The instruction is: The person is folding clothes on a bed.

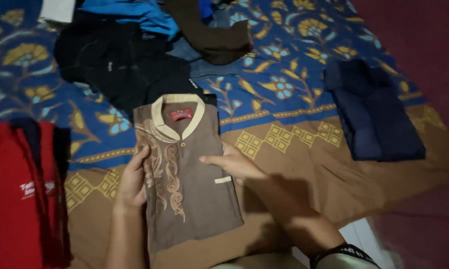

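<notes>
A folded brown shirt (194,189) with a cream stand collar and gold embroidery down its left side lies on the patterned blue and brown bedsheet (284,129). My left hand (133,180) grips the shirt's left edge, fingers curled over it. Resting flat on the shirt's right side, near a small cream pocket trim, is my right hand (232,162). A dark band circles my right wrist.
A folded red garment (20,199) lies at the left. A folded navy garment (376,112) sits at the right. A heap of black, blue and brown clothes (134,50) is piled behind the shirt. A dark red floor (424,40) borders the sheet on the right.
</notes>
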